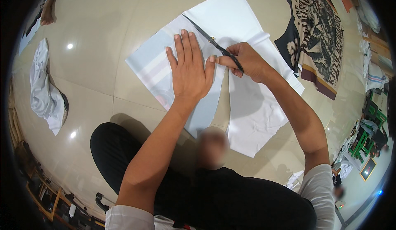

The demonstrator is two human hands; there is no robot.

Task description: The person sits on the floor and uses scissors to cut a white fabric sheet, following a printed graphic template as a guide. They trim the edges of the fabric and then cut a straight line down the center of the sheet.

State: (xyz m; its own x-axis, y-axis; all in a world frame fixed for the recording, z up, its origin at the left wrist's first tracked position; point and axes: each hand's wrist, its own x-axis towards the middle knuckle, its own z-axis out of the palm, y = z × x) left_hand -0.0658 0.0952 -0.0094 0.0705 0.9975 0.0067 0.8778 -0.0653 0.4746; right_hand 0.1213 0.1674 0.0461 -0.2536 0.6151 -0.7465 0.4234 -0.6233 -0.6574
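My left hand [189, 67] lies flat, fingers spread, on a pale blue-grey fabric piece [148, 61] with faint stripes. In my right hand [247, 63] is a pair of black scissors [214, 42], its handles wrapped by my fingers. The long blades point up and left, lying along the line between the blue-grey piece and the white fabric [255, 106]; they look nearly closed. Towards me a gap of bare floor parts the two pieces, while beyond the scissors they meet at the blade tip. Whether they are joined there I cannot tell.
Printed garment panels [317, 36] in black and beige lie on the tiled floor at the right. A crumpled white cloth [43, 85] lies at the left. At the upper left another person's hand [48, 13] shows. Green equipment [365, 135] stands at the far right.
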